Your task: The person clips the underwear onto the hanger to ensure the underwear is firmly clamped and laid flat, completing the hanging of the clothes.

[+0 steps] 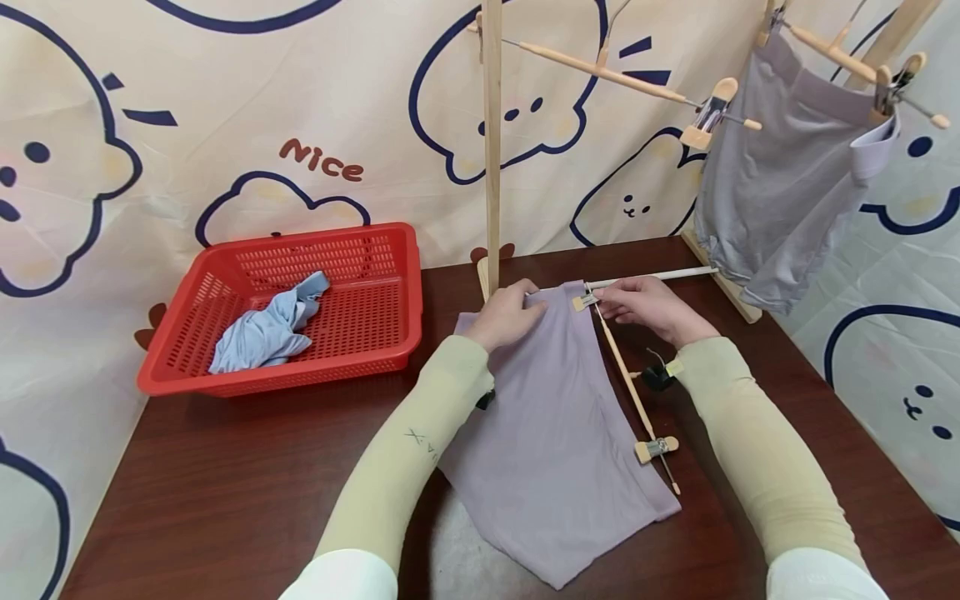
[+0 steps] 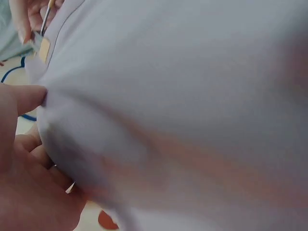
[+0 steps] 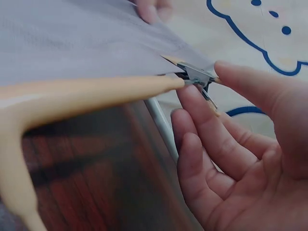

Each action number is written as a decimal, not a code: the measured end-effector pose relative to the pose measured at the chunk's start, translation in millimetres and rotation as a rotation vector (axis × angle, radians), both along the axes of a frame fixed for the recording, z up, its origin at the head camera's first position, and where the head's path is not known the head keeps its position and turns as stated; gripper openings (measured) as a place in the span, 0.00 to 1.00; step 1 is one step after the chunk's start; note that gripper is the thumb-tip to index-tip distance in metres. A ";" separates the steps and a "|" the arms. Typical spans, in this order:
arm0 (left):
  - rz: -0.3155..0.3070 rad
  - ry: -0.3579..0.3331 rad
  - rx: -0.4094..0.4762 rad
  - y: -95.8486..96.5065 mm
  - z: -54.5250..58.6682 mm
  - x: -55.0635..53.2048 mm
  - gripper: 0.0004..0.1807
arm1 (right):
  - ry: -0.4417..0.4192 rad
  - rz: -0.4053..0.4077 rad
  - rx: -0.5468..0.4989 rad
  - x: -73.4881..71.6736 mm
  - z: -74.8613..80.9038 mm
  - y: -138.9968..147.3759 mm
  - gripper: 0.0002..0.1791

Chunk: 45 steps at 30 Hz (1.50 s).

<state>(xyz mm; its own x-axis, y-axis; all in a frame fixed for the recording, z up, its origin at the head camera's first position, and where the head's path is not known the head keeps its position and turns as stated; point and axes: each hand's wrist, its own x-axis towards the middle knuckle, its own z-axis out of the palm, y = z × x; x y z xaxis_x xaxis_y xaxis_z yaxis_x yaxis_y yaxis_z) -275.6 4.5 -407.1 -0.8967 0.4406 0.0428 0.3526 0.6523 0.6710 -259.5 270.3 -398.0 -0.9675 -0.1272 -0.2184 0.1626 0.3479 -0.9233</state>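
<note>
Lavender shorts (image 1: pixel 551 433) lie on the table, with their waistband along a clip hanger (image 1: pixel 626 375). My left hand (image 1: pixel 513 315) pinches the far edge of the cloth between thumb and fingers, which the left wrist view shows closely. At the hanger's far end, my right hand (image 1: pixel 648 308) pinches the handles of a clip (image 3: pixel 197 74), thumb on one side and fingers on the other. That clip sits over the waistband's corner; whether its jaws press on the cloth I cannot tell. The near clip (image 1: pixel 656 448) is on the waistband's other end.
A red basket (image 1: pixel 281 379) holding a light blue garment (image 1: pixel 270 329) stands at the left. Behind my hands rises a wooden rack post (image 1: pixel 492 150). Grey shorts (image 1: pixel 787 158) hang clipped at the right, beside another hanger (image 1: pixel 607 73). A white rod (image 1: pixel 660 276) crosses the rack's base.
</note>
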 end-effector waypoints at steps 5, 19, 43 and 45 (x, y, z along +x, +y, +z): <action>0.011 0.019 -0.024 -23.5 1.9 -1.2 0.14 | -0.007 -0.049 0.017 -5.6 -0.9 10.3 0.30; 0.392 0.184 -0.084 -48.4 -4.6 -4.4 0.07 | -0.035 -0.075 0.041 -13.2 -5.1 14.7 0.33; 0.395 0.327 -0.149 -24.4 -2.1 25.6 0.27 | -0.041 0.001 0.188 -5.6 4.3 8.6 0.38; 0.370 0.339 -0.114 -20.3 1.0 35.0 0.29 | -0.011 0.003 0.220 1.7 11.9 9.6 0.40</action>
<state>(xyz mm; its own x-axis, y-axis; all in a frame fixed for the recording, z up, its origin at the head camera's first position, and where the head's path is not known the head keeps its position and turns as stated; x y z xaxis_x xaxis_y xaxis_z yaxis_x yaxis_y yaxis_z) -240.6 -15.7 -406.2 -0.9373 0.1156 0.3287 0.2702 0.8368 0.4761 -257.8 279.9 -386.1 -0.9647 -0.0781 -0.2515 0.1708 0.5416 -0.8231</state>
